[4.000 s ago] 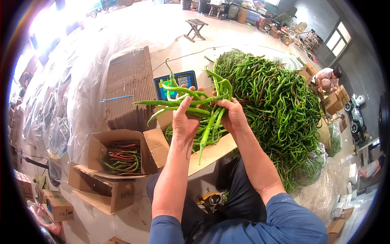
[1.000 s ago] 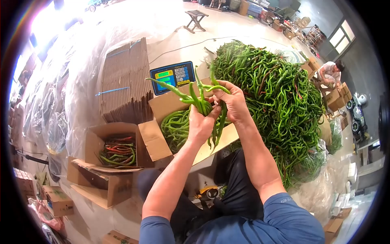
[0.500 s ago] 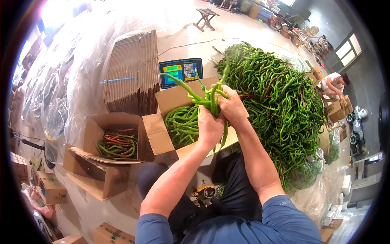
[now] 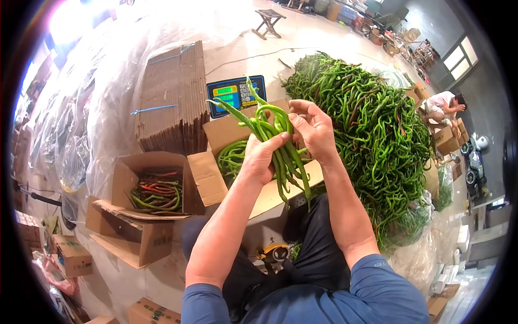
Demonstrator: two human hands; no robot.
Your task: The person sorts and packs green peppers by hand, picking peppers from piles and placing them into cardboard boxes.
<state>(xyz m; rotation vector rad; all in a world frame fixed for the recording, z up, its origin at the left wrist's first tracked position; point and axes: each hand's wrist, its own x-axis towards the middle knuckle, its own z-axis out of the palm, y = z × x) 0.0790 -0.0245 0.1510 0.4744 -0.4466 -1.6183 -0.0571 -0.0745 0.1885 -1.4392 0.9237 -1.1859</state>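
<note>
A bunch of long green chili peppers (image 4: 283,156) is gripped in my left hand (image 4: 260,157), its thumb laid across them. The peppers fan out above and below the fist. My right hand (image 4: 315,132) is at the right side of the bunch, fingers loosely curled and thumb apart from them, close to the upper peppers. Beneath the hands stands an open cardboard box (image 4: 208,178) with green chili peppers (image 4: 232,157) inside. A blue scale display (image 4: 236,96) stands just behind this box.
To the right rises a large heap of green chili peppers (image 4: 372,135). On the left, another open box (image 4: 127,175) holds red and dark peppers (image 4: 156,191). Flattened cartons (image 4: 170,97) are stacked behind it. A person (image 4: 443,110) crouches at far right; a folding stool (image 4: 268,23) stands beyond.
My right hand has loosened from the bunch and shifted slightly right and up. The bunch in my left hand now spreads wider, with more pepper ends hanging below.
</note>
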